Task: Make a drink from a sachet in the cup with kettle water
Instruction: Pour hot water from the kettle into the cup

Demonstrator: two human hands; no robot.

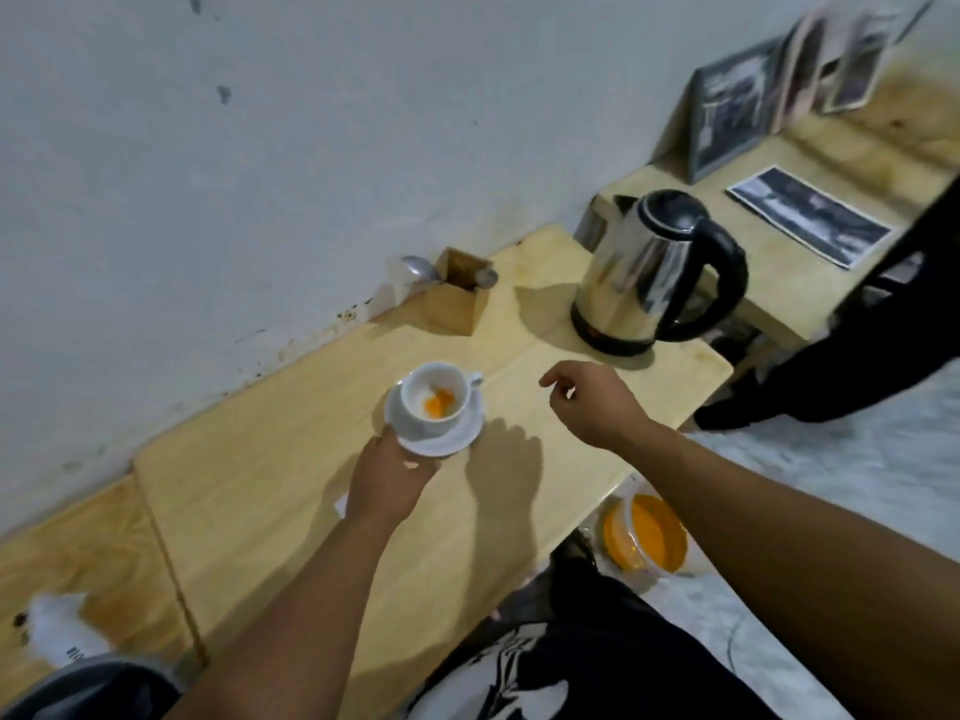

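My left hand [387,483] pinches the saucer [441,441] rim under the cup [434,402] of orange powder on the table [291,491]; my right hand [597,402] hovers empty, fingers [553,379] loosely curled, short of the kettle [649,272].

Open tabletop between your right hand and the kettle

From your right hand [597,402], bare table [291,511] runs toward the kettle [654,272] at 1 o'clock; the cup [434,400] on its saucer [441,439] blocks 9 o'clock, the wooden holder [457,298] stands at 11, near the wall [260,148].
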